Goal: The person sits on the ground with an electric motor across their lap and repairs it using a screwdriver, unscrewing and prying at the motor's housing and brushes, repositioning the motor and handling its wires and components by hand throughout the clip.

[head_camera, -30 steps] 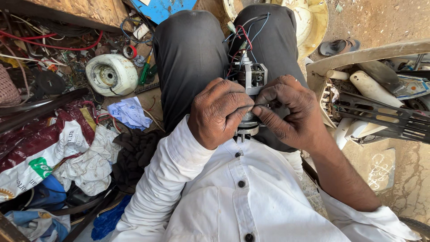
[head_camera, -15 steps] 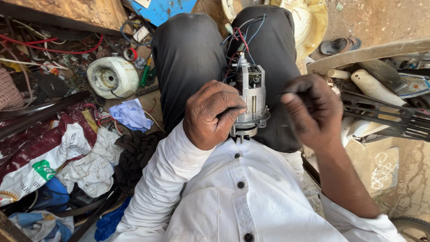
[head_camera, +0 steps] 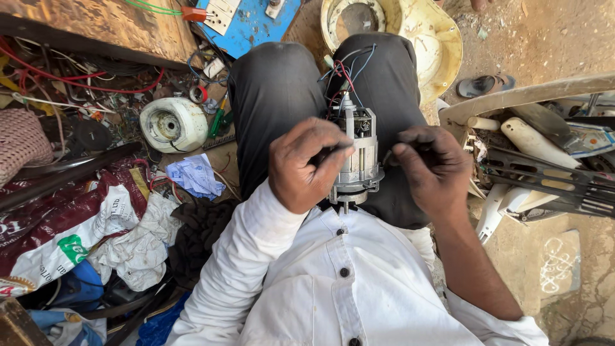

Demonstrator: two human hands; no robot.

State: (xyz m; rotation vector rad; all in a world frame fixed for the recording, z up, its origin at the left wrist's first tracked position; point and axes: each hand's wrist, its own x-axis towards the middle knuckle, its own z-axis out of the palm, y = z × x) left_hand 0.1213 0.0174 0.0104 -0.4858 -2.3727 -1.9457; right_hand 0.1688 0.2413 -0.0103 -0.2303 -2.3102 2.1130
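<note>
Small electric motor (head_camera: 356, 157) w/ coloured wires (head_camera: 346, 70) stands upright on person's lap, betw. the knees. Left hand (head_camera: 306, 168) closed round motor's left side. Right hand (head_camera: 434, 168) at its right side, fingers pinched shut; can't tell on what.

Count of what I could see from the head camera

I counted two hands, the left hand (head_camera: 307, 168) and the right hand (head_camera: 432, 170), on one small electric motor (head_camera: 357, 157). There was one white round motor housing (head_camera: 173, 123), one cream fan shell (head_camera: 423, 29), one blue switchboard (head_camera: 251, 19), one sandal (head_camera: 483, 84), one green-handled screwdriver (head_camera: 218, 118), and three dark shirt buttons (head_camera: 344, 271).
</note>
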